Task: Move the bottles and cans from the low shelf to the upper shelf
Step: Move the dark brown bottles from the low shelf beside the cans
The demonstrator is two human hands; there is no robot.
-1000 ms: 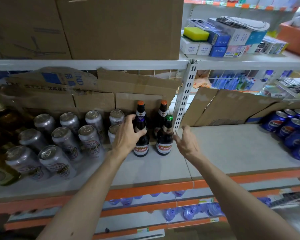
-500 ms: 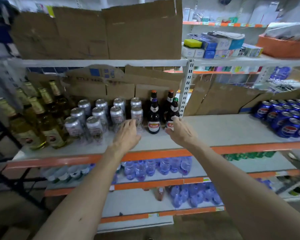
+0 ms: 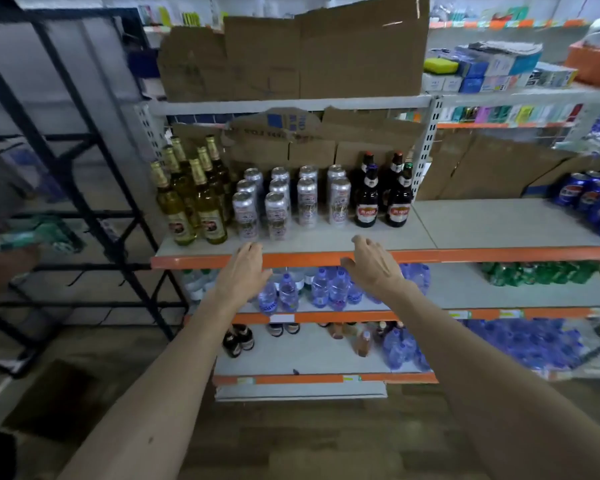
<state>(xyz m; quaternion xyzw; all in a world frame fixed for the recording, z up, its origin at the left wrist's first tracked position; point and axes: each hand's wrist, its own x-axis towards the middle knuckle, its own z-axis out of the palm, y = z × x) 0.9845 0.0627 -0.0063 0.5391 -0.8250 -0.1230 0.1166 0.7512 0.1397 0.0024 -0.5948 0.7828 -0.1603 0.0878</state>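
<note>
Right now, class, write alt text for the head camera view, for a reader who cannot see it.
The left hand and right hand, open and empty, hover at the orange front edge of a shop shelf holding yellow bottles, silver cans and dark bottles. Water bottles fill the shelf below.

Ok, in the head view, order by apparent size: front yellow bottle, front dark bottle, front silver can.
1. yellow bottle
2. dark bottle
3. silver can
All stand at similar depth, so this seems safe.
</note>
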